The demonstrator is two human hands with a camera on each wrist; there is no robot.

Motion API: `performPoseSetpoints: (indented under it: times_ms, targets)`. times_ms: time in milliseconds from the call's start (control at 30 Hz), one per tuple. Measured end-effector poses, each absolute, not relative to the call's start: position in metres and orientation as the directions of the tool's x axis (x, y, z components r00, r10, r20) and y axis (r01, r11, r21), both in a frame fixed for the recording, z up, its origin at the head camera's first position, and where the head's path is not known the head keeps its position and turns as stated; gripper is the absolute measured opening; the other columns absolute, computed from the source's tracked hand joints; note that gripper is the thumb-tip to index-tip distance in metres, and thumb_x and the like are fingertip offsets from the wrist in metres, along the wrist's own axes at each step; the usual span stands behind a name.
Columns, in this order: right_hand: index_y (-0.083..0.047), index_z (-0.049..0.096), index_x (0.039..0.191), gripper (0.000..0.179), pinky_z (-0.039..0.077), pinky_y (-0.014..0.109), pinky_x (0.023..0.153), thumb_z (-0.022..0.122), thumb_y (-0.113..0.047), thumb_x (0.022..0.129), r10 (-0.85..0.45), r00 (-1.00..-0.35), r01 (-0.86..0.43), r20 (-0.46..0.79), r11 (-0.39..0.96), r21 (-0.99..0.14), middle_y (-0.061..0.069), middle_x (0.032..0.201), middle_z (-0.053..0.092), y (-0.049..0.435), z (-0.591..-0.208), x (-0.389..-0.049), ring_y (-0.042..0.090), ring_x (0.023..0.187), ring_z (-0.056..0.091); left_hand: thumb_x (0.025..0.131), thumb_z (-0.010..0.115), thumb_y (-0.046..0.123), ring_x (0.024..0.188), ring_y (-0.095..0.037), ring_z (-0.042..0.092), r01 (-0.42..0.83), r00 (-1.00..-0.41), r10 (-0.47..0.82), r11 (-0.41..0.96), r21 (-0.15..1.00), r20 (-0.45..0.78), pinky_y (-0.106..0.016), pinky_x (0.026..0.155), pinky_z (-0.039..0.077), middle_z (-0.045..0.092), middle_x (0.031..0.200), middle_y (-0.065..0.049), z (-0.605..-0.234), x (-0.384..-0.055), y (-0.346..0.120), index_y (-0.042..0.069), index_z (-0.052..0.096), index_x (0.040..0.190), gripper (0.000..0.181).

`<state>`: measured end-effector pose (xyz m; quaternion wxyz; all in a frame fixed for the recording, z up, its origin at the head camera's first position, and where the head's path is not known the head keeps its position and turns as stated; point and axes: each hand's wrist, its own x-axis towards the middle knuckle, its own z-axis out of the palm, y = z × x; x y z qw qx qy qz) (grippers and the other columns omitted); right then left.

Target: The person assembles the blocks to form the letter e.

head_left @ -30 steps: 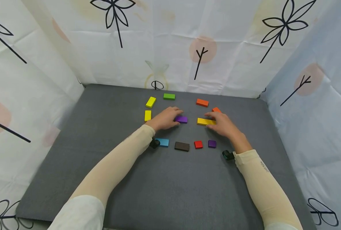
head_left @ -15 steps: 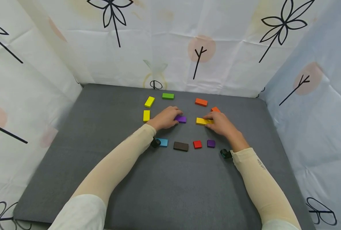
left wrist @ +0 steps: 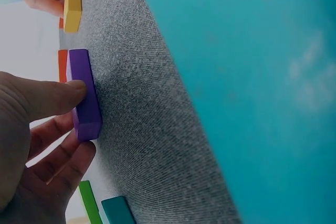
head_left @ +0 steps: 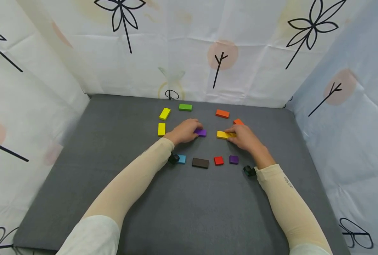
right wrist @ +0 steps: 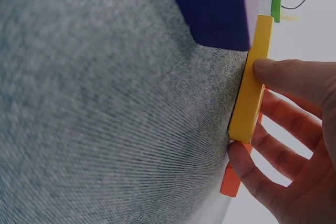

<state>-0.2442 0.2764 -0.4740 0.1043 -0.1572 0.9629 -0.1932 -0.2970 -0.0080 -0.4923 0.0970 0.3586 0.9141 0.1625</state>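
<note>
Soft, even light fills my head view with only faint shadows under my arms, its edges bowed toward three and nine o'clock, while both wrist views are blurred up close by big out-of-focus blocks.

a grey mat point(head_left: 189, 212) covers the table, and white cloth walls point(head_left: 246, 78) printed with black leaf sprigs and pale pink discs close it in on the left, far and right sides. along the far edge lies a green block point(head_left: 185, 107), with an orange block point(head_left: 222, 113) to its right. left of the green one sits a tilted yellow block point(head_left: 164, 113), and just nearer, another yellow block point(head_left: 161, 129). a second orange piece point(head_left: 238, 122) peeks out further right, only partly seen. the near row runs left to right: a blue block point(head_left: 182, 159), a dark brown block point(head_left: 200, 163), a small red block point(head_left: 218, 160) and a small purple square point(head_left: 233, 159).
</note>
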Motion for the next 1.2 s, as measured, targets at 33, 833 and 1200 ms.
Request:
performPoseSetpoints:
  times_ms: [33,833,1200]
  targets:
    - [-0.001,0.068,0.146,0.043,0.046,0.060,0.110,0.074,-0.010,0.105,-0.345,-0.928,-0.264,-0.140,0.875,-0.405,0.022,0.146,0.065,0.276,-0.474,-0.244,0.044,0.136,0.057,0.106,0.073,0.012,0.122,-0.025,0.061,0.623,-0.725,0.686,0.689,0.370,-0.057,-0.041,0.113,0.046,0.067,0.133,-0.009,-0.493,-0.297,-0.009,0.006,0.072,0.140,0.035]
    - [-0.001,0.070,0.144,0.041,0.048,0.059,0.108,0.075,-0.009,0.104,-0.345,-0.930,-0.273,-0.127,0.879,-0.390,0.022,0.142,0.067,0.272,-0.474,-0.244,0.042,0.130,0.061,0.106,0.072,0.014,0.124,-0.028,0.055,0.641,-0.741,0.671,0.705,0.303,0.008,-0.041,0.110,0.048,0.063,0.137,-0.011,-0.491,-0.290,-0.012,0.008,0.073,0.142,0.036]
    - [-0.001,0.069,0.145,0.042,0.048,0.059,0.108,0.074,-0.009,0.105,-0.329,-0.936,-0.255,-0.124,0.878,-0.404,0.022,0.143,0.066,0.272,-0.477,-0.244,0.042,0.130,0.061,0.112,0.058,0.010,0.129,-0.032,0.057,0.760,-0.640,0.768,0.629,0.160,0.020,-0.041,0.112,0.049,0.063,0.141,-0.015,-0.486,-0.264,-0.018,0.003,0.070,0.144,0.035]
